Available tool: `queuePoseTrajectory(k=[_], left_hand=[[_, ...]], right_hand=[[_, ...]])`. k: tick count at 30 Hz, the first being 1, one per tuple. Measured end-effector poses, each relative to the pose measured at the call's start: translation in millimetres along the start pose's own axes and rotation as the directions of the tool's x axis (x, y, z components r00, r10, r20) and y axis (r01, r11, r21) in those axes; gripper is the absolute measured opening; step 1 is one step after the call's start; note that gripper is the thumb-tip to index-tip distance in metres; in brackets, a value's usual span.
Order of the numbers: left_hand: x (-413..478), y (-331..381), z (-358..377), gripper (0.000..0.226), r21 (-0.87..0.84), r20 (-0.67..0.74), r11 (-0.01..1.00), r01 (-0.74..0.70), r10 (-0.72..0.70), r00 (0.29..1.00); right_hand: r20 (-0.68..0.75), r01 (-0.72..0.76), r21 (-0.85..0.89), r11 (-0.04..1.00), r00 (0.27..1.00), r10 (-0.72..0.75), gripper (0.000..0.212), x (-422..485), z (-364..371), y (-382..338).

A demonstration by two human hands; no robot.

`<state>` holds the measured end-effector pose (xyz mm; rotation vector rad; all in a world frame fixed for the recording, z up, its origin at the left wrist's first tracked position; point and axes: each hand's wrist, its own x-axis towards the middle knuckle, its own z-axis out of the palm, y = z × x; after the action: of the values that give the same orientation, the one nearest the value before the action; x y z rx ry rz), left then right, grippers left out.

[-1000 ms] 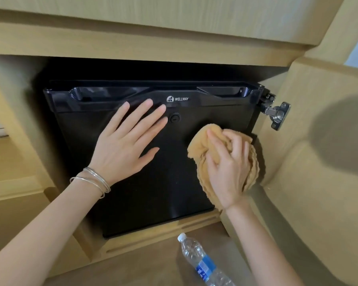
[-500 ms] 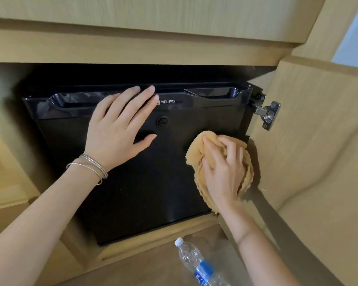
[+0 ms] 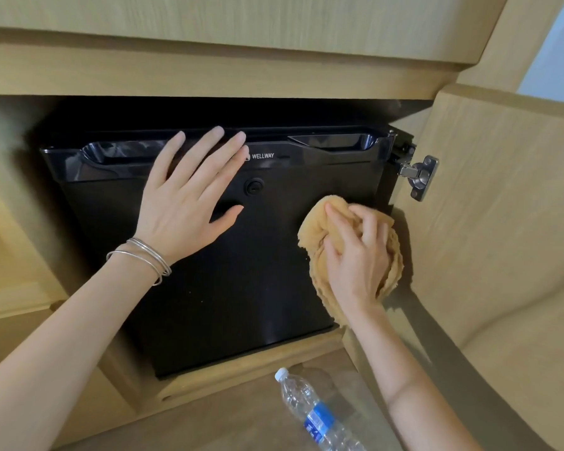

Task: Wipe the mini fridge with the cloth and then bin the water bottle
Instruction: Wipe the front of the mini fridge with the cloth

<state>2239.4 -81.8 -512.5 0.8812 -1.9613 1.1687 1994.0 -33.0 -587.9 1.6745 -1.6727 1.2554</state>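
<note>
A black mini fridge (image 3: 228, 288) sits inside a light wooden cabinet recess. My left hand (image 3: 189, 203) lies flat with spread fingers on the fridge door near its top edge, beside the logo. My right hand (image 3: 355, 255) presses a bunched tan cloth (image 3: 319, 222) against the right part of the door. A clear plastic water bottle (image 3: 313, 415) with a white cap and blue label lies on the floor below the fridge, apart from both hands.
The cabinet door (image 3: 502, 222) stands open on the right, held by a metal hinge (image 3: 420, 175). A wooden shelf front (image 3: 209, 70) overhangs the fridge. The recess base (image 3: 248, 366) forms a low wooden lip.
My left hand slid up the door toward the top handle strip. My right hand with the cloth moved slightly lower and stayed on the right of the door.
</note>
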Motion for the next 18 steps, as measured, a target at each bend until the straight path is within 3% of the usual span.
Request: queuePoseTrajectory(k=[5,11,18], left_hand=[[5.5,9.3,3.8,0.062,-0.033,0.074,0.979,-0.199,0.201,0.977],[3.4,13.7,9.9,0.064,0.008,0.08,0.978,-0.207,0.206,0.975],[2.4,13.5,16.3,0.058,0.034,0.029,0.976,-0.214,0.213,0.977]], right_hand=[[-0.063,-0.059,0.002,0.998,0.996,0.059,0.041,4.2,12.8,-4.9],[0.117,0.023,-0.042,0.999,0.993,-0.018,0.042,-63.3,25.7,17.3],[-0.123,-0.096,0.065,0.993,0.987,0.103,0.038,7.2,15.3,9.3]])
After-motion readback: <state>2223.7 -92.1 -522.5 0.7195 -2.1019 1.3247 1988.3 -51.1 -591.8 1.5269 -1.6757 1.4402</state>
